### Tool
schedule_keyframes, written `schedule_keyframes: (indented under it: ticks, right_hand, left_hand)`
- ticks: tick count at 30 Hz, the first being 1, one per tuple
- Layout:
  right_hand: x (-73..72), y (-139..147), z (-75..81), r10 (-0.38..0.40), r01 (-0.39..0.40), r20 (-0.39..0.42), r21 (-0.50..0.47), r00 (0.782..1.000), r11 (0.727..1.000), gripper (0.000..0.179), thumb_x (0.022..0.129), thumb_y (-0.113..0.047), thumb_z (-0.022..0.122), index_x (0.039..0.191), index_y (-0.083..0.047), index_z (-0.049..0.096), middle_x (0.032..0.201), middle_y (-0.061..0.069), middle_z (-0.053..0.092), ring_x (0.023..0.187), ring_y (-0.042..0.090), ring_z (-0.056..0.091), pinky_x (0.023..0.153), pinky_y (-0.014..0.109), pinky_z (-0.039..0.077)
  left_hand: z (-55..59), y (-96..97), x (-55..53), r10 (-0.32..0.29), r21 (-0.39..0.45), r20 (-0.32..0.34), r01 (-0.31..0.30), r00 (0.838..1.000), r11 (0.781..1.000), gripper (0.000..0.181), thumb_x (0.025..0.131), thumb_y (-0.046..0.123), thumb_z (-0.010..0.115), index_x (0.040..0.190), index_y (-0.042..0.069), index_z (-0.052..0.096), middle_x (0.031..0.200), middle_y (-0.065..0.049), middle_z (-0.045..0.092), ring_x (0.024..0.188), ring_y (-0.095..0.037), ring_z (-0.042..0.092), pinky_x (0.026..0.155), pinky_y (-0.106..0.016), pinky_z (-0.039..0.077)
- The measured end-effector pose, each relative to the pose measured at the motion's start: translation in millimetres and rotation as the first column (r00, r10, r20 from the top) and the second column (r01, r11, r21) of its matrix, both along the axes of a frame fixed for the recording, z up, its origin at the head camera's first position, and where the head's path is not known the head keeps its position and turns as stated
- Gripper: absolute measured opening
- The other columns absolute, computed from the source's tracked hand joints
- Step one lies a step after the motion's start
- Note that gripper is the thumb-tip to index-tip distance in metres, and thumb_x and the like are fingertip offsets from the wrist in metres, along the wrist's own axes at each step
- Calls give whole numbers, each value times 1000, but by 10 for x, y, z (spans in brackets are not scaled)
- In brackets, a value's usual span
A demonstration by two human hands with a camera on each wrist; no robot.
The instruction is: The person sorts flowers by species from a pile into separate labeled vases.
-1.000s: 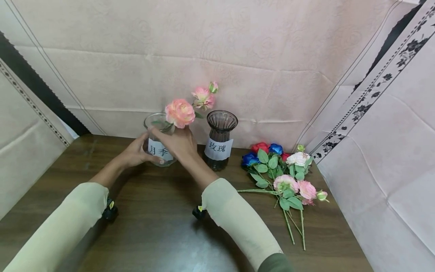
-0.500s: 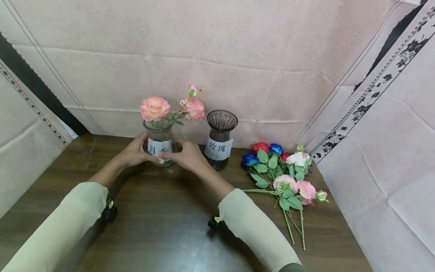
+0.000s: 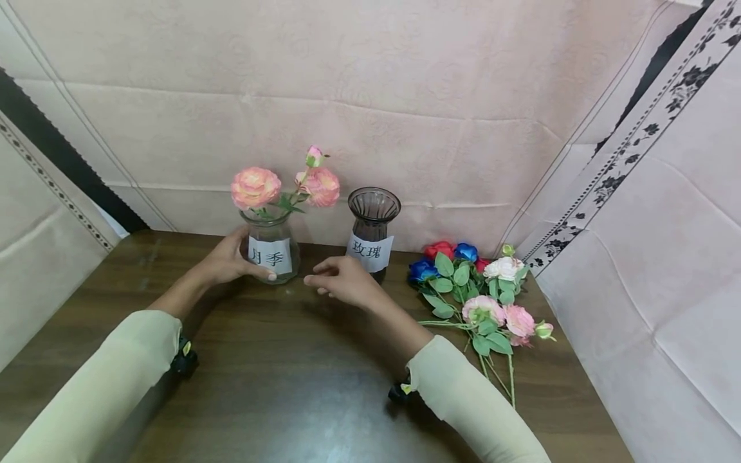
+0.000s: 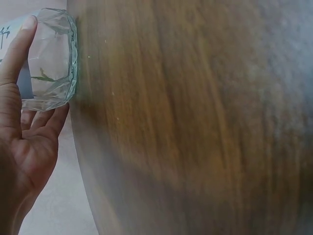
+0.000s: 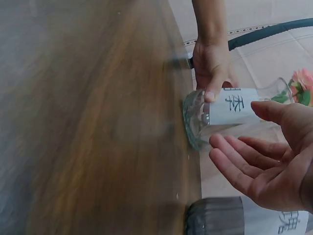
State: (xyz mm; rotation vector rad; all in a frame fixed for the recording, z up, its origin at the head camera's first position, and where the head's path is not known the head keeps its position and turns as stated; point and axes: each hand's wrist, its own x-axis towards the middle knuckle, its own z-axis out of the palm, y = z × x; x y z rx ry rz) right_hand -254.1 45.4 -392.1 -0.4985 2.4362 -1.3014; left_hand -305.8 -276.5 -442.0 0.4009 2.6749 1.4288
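In the head view a clear glass vase (image 3: 294,258) with a white paper label stands at the back left of the table. My left hand (image 3: 224,262) grips its side, thumb across the label and fingers behind. The left wrist view shows a bit of green stem through the glass (image 4: 51,63). A flower stem with a large pink-orange bloom (image 3: 256,188), a smaller pink bloom (image 3: 321,187) and a bud stands in this vase. My right hand (image 3: 345,281) hovers between the two vases, fingers loosely bent and holding nothing. In the right wrist view its palm (image 5: 281,181) faces the clear vase.
A dark grey glass vase (image 3: 373,209) with a white label (image 3: 370,252) stands right of the clear one. Several loose flowers lie at the table's right: red (image 3: 440,249), blue (image 3: 422,270), white (image 3: 503,267) and pink (image 3: 519,319). A fabric backdrop (image 3: 301,116) rises behind the table.
The right hand has let go of the flower stem, lowered to the clear vase's side, then drawn away to the right. The blooms have shifted left and now stand above the vase's mouth.
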Motion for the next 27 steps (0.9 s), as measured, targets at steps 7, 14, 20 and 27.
schedule_keyframes:
  ticks: [7,14,20,27]
  right_hand:
    - [49,263,-76,-22,29,61,-118,998,993,38,109,-31,77,135,-4,77,130,20,82,104,31,86,94,46,70]
    - [129,495,-148,-50,66,94,-182,994,981,33,111,-28,75,131,-2,79,132,26,80,98,27,86,87,39,71]
    - [233,634,-184,-85,116,141,-230,986,966,36,111,-23,73,135,4,75,129,31,80,99,28,86,89,43,71]
    - [315,814,-258,-157,215,202,-312,967,926,37,112,-13,69,141,10,70,132,33,78,97,29,86,87,41,71]
  left_hand:
    - [-21,2,-17,-1,19,8,1,1000,1000,114,81,25,105,170,10,36,150,-19,65,135,-37,65,109,-36,54]
    - [-34,-8,-28,-18,25,-20,18,1000,1000,108,83,23,104,169,12,41,147,-18,67,130,-35,67,101,-24,54]
    - [-54,-20,-22,-13,25,-19,14,1000,1000,107,83,24,104,168,12,41,147,-17,67,129,-34,67,102,-26,55]
    - [-44,-18,-18,-14,32,-14,14,1000,999,105,84,22,103,168,12,41,147,-18,68,131,-36,69,102,-25,55]
